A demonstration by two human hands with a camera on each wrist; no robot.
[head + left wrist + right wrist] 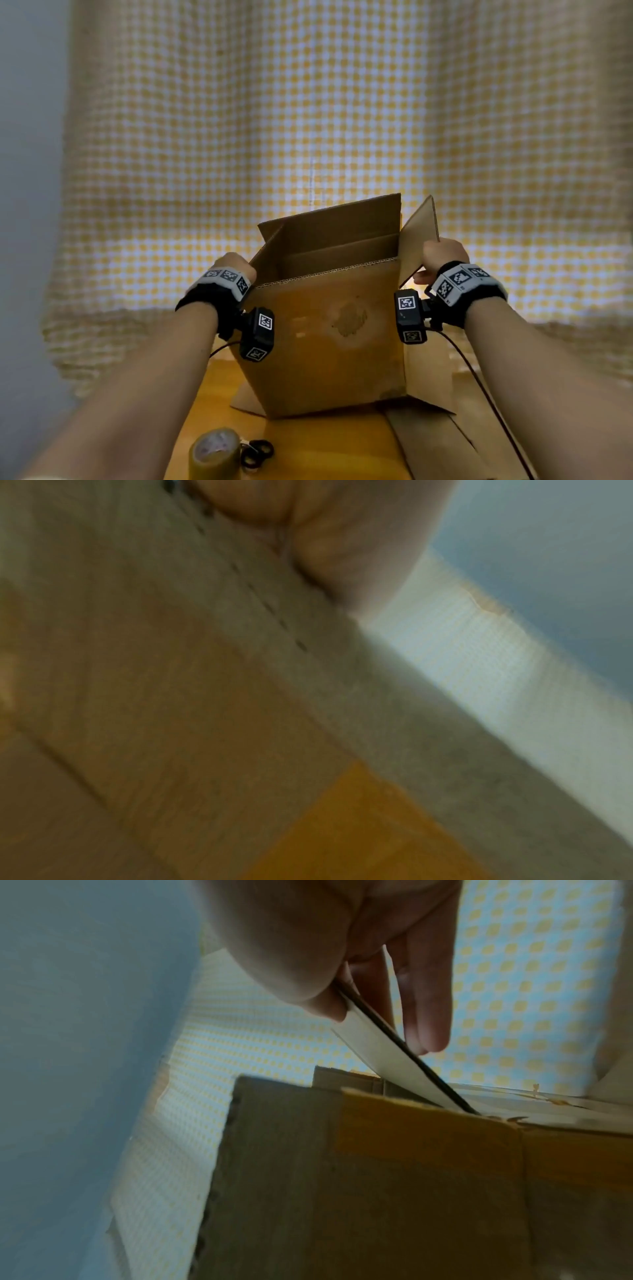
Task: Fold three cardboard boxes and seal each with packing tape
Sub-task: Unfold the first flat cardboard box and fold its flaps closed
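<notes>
Fingers [424, 1010] of right hand [442, 255] pinch flap [419, 236] to fold it | left hand [236, 265] steadies box [329, 335], grip unclear | tape [214, 452] waits near

The cardboard box [329, 339] is set on the table [308, 445]; before it, leftward, the packing tape roll [214, 450] is placed, scissors [257, 452] just beside it.

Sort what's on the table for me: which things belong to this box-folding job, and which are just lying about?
For the job:
- open cardboard box, tilted, left hand at its left edge, right hand pinching its right flap
- roll of packing tape
- flat cardboard lying at right, likely another box

Lying about:
- small black object beside the tape, too unclear to name
- checked curtain behind
</notes>
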